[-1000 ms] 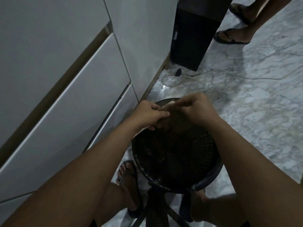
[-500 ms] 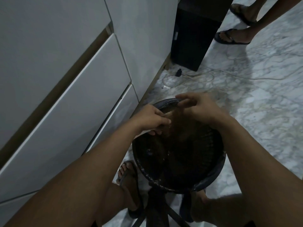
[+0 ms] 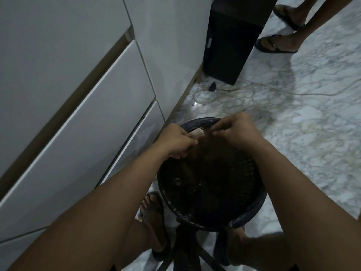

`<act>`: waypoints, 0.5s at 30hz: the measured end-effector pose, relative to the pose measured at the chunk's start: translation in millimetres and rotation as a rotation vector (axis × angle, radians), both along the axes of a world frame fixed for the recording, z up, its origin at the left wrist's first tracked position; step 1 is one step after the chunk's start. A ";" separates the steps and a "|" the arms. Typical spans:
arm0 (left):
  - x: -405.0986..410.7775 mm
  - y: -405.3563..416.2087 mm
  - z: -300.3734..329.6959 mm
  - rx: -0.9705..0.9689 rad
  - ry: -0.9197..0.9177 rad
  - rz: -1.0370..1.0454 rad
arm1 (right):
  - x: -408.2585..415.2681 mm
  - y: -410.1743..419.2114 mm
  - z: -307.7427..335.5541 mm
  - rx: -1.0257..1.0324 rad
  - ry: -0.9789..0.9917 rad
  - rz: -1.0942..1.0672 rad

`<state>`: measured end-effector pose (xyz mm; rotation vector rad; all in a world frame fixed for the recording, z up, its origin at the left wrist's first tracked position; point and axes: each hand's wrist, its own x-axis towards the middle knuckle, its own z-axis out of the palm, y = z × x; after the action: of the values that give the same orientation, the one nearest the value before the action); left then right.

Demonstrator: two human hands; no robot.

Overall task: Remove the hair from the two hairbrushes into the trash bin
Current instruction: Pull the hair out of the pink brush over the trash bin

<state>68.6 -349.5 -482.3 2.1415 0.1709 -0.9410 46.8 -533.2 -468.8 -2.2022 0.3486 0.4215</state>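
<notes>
The person is holding a brush [image 3: 197, 132] over the far rim of the bin [image 3: 252, 210]. The left hand [image 3: 178, 142] is gripping it; the right hand [image 3: 237, 127] fingers are pinching at its bristles, likely picking hair. Next, that tuft needs dropping into the bin.

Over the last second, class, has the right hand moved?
Yes. The right hand has drawn rightward, away from the white cabinet, uncovering the trash bin far rim beside the hairbrush that the left hand grips.
</notes>
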 end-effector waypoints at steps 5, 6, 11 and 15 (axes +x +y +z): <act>0.0 -3.6 -0.7 0.000 -0.041 0.015 | 0.0 1.4 0.5 -0.056 0.011 0.071; -0.1 -3.6 -0.5 -0.003 -0.043 0.014 | -0.9 3.1 1.1 -0.030 0.012 0.106; 0.8 -0.9 1.7 0.002 -0.059 -0.004 | -1.7 7.1 -0.1 0.015 -0.075 0.087; 2.3 1.8 -1.3 -0.005 -0.067 0.087 | 1.3 -1.2 1.4 0.000 -0.067 -0.033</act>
<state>70.9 -347.8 -483.6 2.1402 0.2257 -0.8177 48.1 -534.4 -467.4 -2.2014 0.3479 0.3285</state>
